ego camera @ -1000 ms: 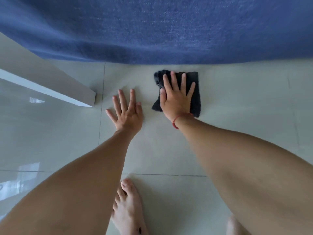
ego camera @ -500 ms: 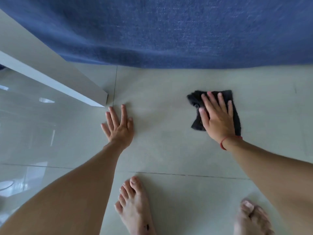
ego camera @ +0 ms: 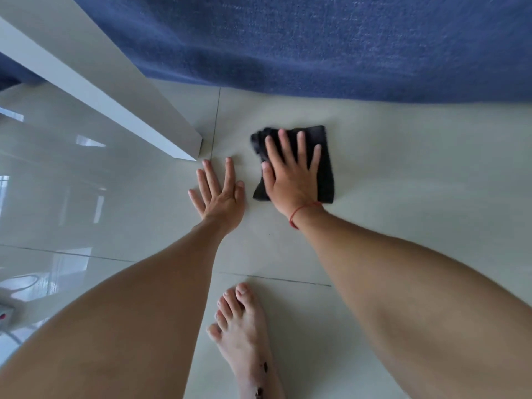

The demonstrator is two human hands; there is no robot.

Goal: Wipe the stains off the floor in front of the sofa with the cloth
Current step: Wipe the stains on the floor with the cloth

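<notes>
A dark folded cloth (ego camera: pixel 325 156) lies flat on the pale tiled floor (ego camera: pixel 403 182), just in front of the blue sofa (ego camera: pixel 316 47). My right hand (ego camera: pixel 290 177), with a red string at the wrist, presses palm-down on the cloth with fingers spread and covers its left half. My left hand (ego camera: pixel 218 194) rests flat on the bare tile just left of the cloth, fingers apart, holding nothing. No stain stands out on the floor around the cloth.
A white table edge (ego camera: pixel 100 90) slants in from the upper left and ends close to my left fingertips. My bare foot (ego camera: pixel 244 332) stands on the tile below the hands. A white power strip and cable (ego camera: pixel 5 315) lie at the far left.
My right hand has slid the cloth back to the left, from well right of my left hand to right beside it. The left hand stays planted on the tile.
</notes>
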